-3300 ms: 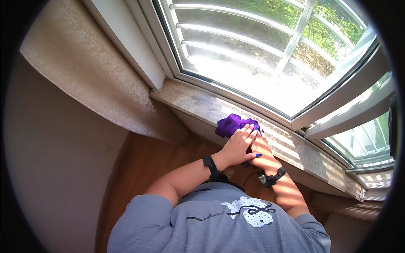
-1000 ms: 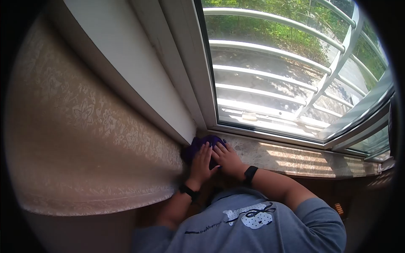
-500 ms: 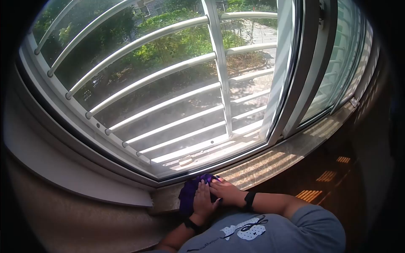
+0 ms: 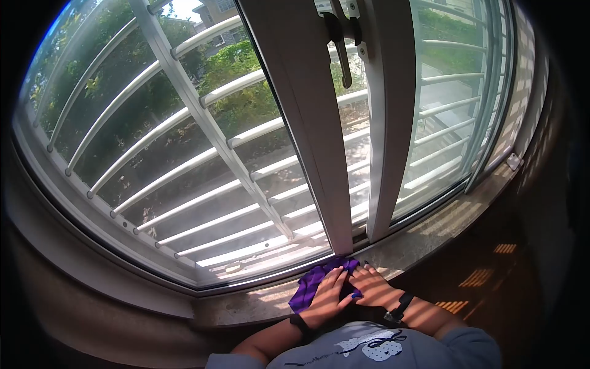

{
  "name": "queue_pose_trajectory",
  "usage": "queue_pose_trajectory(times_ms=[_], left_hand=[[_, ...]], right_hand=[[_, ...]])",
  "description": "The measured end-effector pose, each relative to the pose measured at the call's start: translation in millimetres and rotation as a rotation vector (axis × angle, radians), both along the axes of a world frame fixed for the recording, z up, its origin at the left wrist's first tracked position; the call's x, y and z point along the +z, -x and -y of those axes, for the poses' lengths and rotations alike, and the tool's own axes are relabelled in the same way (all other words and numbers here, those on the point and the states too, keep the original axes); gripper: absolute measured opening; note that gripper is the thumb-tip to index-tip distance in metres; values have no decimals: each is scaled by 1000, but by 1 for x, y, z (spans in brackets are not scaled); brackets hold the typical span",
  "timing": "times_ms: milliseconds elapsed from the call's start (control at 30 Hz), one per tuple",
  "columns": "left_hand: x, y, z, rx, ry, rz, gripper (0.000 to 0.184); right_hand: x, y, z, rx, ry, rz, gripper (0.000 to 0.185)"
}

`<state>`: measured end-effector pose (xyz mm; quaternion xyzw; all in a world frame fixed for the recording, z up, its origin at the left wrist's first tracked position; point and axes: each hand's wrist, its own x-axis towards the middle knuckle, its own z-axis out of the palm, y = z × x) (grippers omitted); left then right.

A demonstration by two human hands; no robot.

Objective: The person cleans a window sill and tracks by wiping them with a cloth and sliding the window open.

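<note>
The left hand (image 4: 326,301) and right hand (image 4: 373,288) cover much of the purple cloth (image 4: 306,289), so its shape beneath them cannot be told; both palms are hidden too. Under the cloth, part of the sill (image 4: 239,307) is out of sight. Below the hands, the bottom edge cuts off the shirt (image 4: 436,355), whose lettering (image 4: 316,359) is too small to read. High above the hands, the window frame (image 4: 313,123) and a house (image 4: 220,8) are cut off at the top. Far right of the hands, a small white object (image 4: 515,161) is too small to identify.
</note>
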<state>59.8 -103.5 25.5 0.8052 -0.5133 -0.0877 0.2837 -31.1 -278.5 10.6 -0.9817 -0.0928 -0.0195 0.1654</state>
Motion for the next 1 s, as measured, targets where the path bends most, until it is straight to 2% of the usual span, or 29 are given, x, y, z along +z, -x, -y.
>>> queue_pose_trajectory(times_ms=[67,133,200,233,333,367,467,500,600,700,733,767,800,833,900,933,1000], left_hand=[[2,3,-2,116,-35,56,61],[-2,-7,0,172,112,-39,42],[-3,-13,-2,302,11,-91,34],[-4,-15,-6,298,-4,-57,31],[-12,-24,-24,307,-3,-4,26],[-17,-26,-33,327,27,-21,25],[-29,-38,-69,396,79,-33,22],[-30,-42,-84,416,94,-40,22],[-30,-50,-127,489,236,-16,24],[-23,-66,-178,568,130,-22,32],[-22,-72,-196,613,111,-133,32],[-31,-78,-214,616,211,-143,40],[-70,-91,-239,551,342,20,39],[-88,-102,-263,608,319,-182,37],[-60,-96,-280,606,549,-572,36],[-57,-97,-289,678,593,-646,33],[-46,-91,-291,769,689,-620,28]], right_hand=[[17,5,3,-57,-76,77,61],[18,2,3,-104,-149,152,59],[10,-4,-5,-146,-220,217,59],[11,-9,-13,-187,-254,367,42],[21,-19,-41,-355,-625,-164,24],[10,-25,-49,-282,-609,-96,19],[12,-48,-70,-208,-656,-278,23],[16,-56,-79,-253,-706,-377,25],[17,-79,-114,-221,-726,-445,27],[9,-105,-157,-134,-591,-322,35],[-2,-112,-174,-128,-574,-270,36],[0,-118,-187,-103,-608,-305,37],[1,-125,-198,-85,-649,-358,38],[20,-127,-207,-102,-638,-466,38],[0,-136,-229,-103,-613,-309,35],[5,-137,-236,-152,-629,-328,34],[-3,-140,-243,-157,-641,-253,33]])
